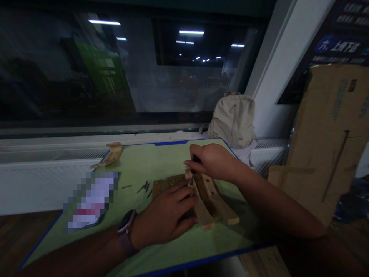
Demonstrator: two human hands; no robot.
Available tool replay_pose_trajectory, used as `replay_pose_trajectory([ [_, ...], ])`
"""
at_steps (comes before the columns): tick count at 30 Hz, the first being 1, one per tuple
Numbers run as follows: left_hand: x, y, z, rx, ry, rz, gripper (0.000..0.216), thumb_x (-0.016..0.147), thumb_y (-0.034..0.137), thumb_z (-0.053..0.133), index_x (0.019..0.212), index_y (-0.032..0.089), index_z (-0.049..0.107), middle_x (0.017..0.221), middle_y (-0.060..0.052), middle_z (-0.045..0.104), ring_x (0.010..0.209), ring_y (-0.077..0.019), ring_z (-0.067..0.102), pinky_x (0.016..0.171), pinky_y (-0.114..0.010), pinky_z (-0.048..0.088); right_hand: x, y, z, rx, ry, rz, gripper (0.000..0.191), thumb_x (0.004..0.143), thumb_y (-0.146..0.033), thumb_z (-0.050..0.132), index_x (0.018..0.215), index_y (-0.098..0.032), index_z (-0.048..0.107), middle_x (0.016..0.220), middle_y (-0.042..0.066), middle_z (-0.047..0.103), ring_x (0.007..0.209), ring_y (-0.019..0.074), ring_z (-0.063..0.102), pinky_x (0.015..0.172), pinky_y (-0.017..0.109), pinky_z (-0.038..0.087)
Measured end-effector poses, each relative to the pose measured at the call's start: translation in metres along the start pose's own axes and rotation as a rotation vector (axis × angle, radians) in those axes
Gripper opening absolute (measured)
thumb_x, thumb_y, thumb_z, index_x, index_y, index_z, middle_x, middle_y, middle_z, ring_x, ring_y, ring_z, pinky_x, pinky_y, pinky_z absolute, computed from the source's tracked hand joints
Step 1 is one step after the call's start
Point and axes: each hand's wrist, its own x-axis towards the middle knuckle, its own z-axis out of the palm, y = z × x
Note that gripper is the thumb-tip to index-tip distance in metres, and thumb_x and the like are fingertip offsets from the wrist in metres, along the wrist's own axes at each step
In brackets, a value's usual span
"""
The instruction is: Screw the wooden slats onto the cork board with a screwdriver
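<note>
Across the green table [141, 159], the right hand [208, 158] grips a screwdriver [196, 159]; the left hand [167, 213] touches a wooden piece [204, 213], its grip unclear.

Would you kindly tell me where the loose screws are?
In the head view, the screws lie left of centre on the green tabletop, beyond the left hand.

The wooden pieces [203, 214] I steady look smooth and matt; screws [126, 187] at left look metal, the far backpack [233, 118] matt cloth, the right-hand carton [323, 154] cardboard.
</note>
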Motion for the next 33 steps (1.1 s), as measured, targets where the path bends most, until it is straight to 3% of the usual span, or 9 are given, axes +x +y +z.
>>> replay_pose_trajectory([
  [5,0.0,0.0,0.0,0.0,0.003,0.002,0.029,0.095,0.033,0.052,0.117,0.015,0.057,0.12,-0.011,0.059,0.116,-0.0286,0.053,0.103,-0.046,0.045,-0.016,0.005,-0.015,-0.052,-0.084,0.032,0.039,0.092,-0.052,0.053,0.098,-0.014,0.061,0.077,0.011,0.071,0.071,0.0247,0.064,0.054,0.029,0.026],
  [8,0.0,0.001,0.0,0.025,0.006,0.009,0.029,0.097,0.035,0.048,0.115,0.015,0.057,0.119,-0.012,0.06,0.111,-0.0281,0.056,0.097,-0.045,0.049,-0.028,0.007,-0.024,0.12,-0.181,-0.037,0.021,0.095,-0.034,0.05,0.103,-0.017,0.058,0.084,0.008,0.07,0.072,0.022,0.064,0.057,0.028,0.035],
  [11,0.001,0.002,-0.001,0.042,0.015,0.03,0.03,0.098,0.038,0.046,0.112,0.014,0.057,0.117,-0.013,0.061,0.107,-0.0259,0.058,0.097,-0.042,0.05,-0.031,0.009,-0.026,0.328,-0.159,-0.172,0.017,0.094,-0.019,0.046,0.105,-0.018,0.06,0.099,0.009,0.067,0.086,0.0204,0.064,0.071,0.029,0.045],
  [14,0.002,0.001,-0.001,0.064,0.023,0.034,0.029,0.098,0.037,0.048,0.11,0.013,0.058,0.115,-0.012,0.062,0.111,-0.0255,0.057,0.102,-0.04,0.046,-0.025,0.009,-0.023,0.475,-0.129,-0.343,0.024,0.092,-0.013,0.048,0.111,-0.018,0.063,0.108,0.009,0.065,0.099,0.0199,0.062,0.086,0.031,0.046],
  [17,0.003,0.0,0.0,0.07,0.023,0.034,0.03,0.096,0.038,0.052,0.108,0.012,0.059,0.114,-0.012,0.062,0.111,-0.0254,0.057,0.105,-0.039,0.044,-0.019,0.007,-0.019,0.531,-0.093,-0.39,0.025,0.093,-0.014,0.051,0.115,-0.019,0.061,0.107,0.007,0.068,0.099,0.0186,0.063,0.085,0.029,0.046],
  [23,0.002,-0.001,0.001,0.075,0.011,0.034,0.03,0.097,0.039,0.051,0.108,0.013,0.058,0.113,-0.011,0.062,0.108,-0.0254,0.058,0.103,-0.04,0.044,-0.014,0.011,-0.012,0.349,0.069,-0.267,0.009,0.089,-0.022,0.06,0.095,-0.017,0.064,0.08,0.004,0.07,0.072,0.0161,0.064,0.063,0.025,0.041],
  [28,0.002,0.001,-0.001,0.07,0.022,0.036,0.028,0.095,0.037,0.054,0.109,0.012,0.059,0.114,-0.011,0.062,0.106,-0.0258,0.058,0.101,-0.04,0.045,-0.009,0.014,-0.011,-0.011,0.04,-0.077,0.034,0.088,-0.049,0.059,0.077,-0.017,0.063,0.064,0.005,0.065,0.058,0.0185,0.06,0.052,0.026,0.026],
  [31,0.003,0.002,-0.002,0.07,0.039,0.045,0.028,0.095,0.035,0.053,0.108,0.011,0.059,0.114,-0.013,0.062,0.106,-0.0264,0.057,0.101,-0.04,0.045,-0.008,0.011,-0.011,-0.142,0.005,-0.003,0.042,0.095,-0.05,0.045,0.074,-0.017,0.062,0.065,0.007,0.066,0.06,0.0215,0.06,0.053,0.028,0.022],
  [33,0.003,0.002,-0.003,0.072,0.025,0.039,0.027,0.095,0.034,0.053,0.109,0.011,0.059,0.113,-0.012,0.062,0.105,-0.0267,0.058,0.099,-0.041,0.046,-0.008,0.008,-0.01,-0.099,-0.026,0.006,0.037,0.097,-0.046,0.044,0.081,-0.017,0.062,0.067,0.007,0.065,0.062,0.0216,0.06,0.053,0.028,0.024],
])
